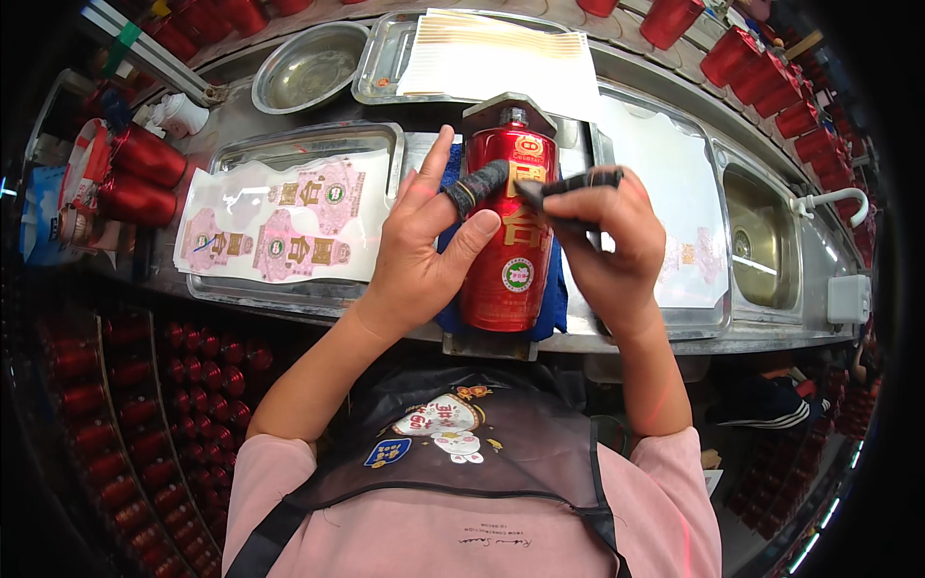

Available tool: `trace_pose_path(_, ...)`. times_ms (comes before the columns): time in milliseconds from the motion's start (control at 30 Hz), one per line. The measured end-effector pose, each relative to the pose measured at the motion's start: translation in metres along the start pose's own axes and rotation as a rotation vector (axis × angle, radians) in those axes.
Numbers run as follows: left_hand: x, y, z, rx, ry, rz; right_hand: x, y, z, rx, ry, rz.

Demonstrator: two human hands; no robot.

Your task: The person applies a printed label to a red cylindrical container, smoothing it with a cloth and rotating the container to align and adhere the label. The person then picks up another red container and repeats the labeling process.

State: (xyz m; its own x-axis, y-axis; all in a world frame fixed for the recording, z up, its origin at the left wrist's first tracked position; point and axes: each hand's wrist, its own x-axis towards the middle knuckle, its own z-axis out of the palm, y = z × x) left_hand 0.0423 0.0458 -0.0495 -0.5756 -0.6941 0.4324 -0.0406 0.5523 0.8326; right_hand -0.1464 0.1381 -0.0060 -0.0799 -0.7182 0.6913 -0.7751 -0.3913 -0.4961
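Observation:
A glossy red bottle [498, 303] with gold characters and a round green and white emblem lies on a blue cloth [556, 296], its neck against a metal rest [480, 115]. My left hand [433, 231] is on the bottle's left side, thumb and a finger in a dark cloth sleeve touching its face, other fingers spread. My right hand [614, 224], also with dark finger sleeves, pinches a small dark flat tool [531, 191] against the gold lettering; its exact kind is unclear. Decal sheets [289, 224] lie on a metal tray [289, 290] at the left.
A steel bowl [311, 68] and a tray of stacked paper sheets [498, 68] stand at the back. Right are a tray with white sheets [665, 159] and a sink [762, 238] with a white tap [838, 201]. Red bottles [144, 177] stand left. A person's sleeve shows lower right.

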Motion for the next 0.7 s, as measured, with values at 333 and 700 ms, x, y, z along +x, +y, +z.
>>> trace_pose_path(333, 0.013, 0.02, 0.033, -0.502, 0.127, -0.365, -0.019, -0.031, 0.005, 0.505, 0.208, 0.696)
trace_pose_path(700, 0.015, 0.019, 0.037, -0.456, 0.149, -0.394, -0.034, -0.027, 0.01, 0.579, 0.338, 0.814)
